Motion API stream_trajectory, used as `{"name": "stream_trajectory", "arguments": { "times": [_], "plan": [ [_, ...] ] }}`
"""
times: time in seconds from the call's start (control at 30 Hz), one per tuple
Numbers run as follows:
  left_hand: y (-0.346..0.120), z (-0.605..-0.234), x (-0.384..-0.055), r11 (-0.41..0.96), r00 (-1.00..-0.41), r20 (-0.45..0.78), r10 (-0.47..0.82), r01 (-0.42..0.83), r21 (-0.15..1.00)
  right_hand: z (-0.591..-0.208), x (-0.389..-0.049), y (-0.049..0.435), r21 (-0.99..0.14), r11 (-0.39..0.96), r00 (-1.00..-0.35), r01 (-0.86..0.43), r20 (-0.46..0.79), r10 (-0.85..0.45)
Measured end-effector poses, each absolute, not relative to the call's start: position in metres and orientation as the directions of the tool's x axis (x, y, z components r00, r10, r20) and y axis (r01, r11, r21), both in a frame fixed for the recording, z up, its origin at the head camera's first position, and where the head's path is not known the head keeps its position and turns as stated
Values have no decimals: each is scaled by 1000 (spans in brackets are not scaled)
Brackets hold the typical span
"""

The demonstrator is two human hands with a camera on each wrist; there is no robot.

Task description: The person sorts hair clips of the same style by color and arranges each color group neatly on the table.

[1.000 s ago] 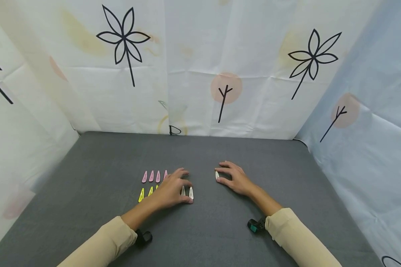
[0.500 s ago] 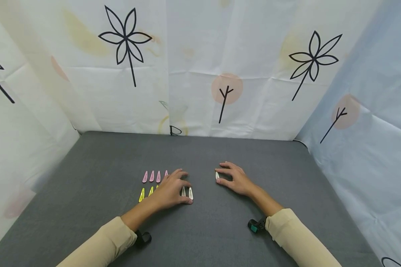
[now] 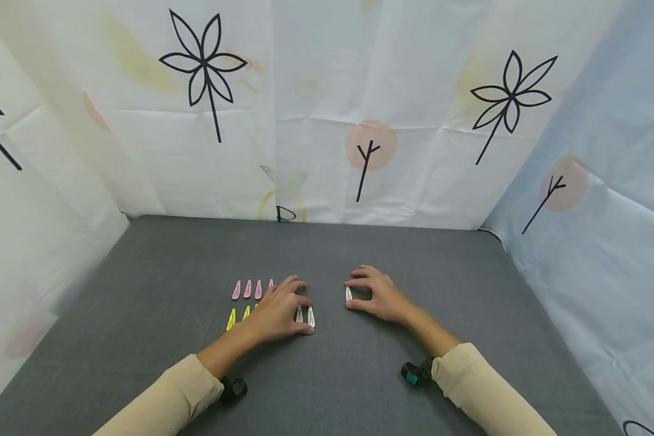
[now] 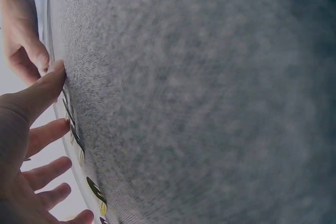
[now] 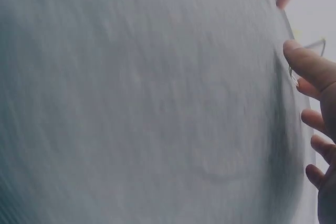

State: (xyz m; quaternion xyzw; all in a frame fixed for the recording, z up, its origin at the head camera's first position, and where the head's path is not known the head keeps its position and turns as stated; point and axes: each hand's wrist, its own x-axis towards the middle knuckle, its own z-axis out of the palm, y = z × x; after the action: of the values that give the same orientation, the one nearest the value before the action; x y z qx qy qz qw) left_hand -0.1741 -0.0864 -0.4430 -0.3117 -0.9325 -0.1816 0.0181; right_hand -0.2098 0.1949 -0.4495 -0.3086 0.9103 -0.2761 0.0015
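Observation:
Two white snap hair clips lie side by side at my left hand (image 3: 281,310). Its thumb and index finger pinch the outer clip (image 3: 311,317) by its two ends on the table; the inner clip (image 3: 299,313) sits within the curve of the hand. To the right, my right hand (image 3: 380,295) holds another white hair clip (image 3: 349,293) between thumb and index finger. That clip (image 5: 293,77) looks lifted off the cloth in the right wrist view. Pink hair clips (image 3: 247,289) and yellow hair clips (image 3: 231,319) stand in two rows, partly hidden by my left hand.
A dark grey cloth (image 3: 441,260) covers the table. White curtains (image 3: 316,79) with printed flowers enclose its back and sides. Black cameras are strapped at both wrists.
My right hand has moved slightly left and toward me, carrying its white hair clip nearer the others. The left hand stays in place over the white clips.

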Motion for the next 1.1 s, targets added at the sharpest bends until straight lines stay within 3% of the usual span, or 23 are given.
{"name": "stream_trajectory", "arguments": {
  "times": [0.47, 0.73, 1.1],
  "plan": [
    [-87, -443, -175, 731, -793, 145, 591, 603, 320, -450, -183, 154, -498, 536, -690, -682, 197, -696],
    [-88, -443, -175, 734, -794, 146, 590, 603, 312, -456, -180, 150, -478, 546, -697, -688, 224, -681],
    [-88, -440, -174, 737, -796, 121, 593, 597, 315, -451, -184, 152, -544, 531, -715, -650, 199, -671]
  ]
}}
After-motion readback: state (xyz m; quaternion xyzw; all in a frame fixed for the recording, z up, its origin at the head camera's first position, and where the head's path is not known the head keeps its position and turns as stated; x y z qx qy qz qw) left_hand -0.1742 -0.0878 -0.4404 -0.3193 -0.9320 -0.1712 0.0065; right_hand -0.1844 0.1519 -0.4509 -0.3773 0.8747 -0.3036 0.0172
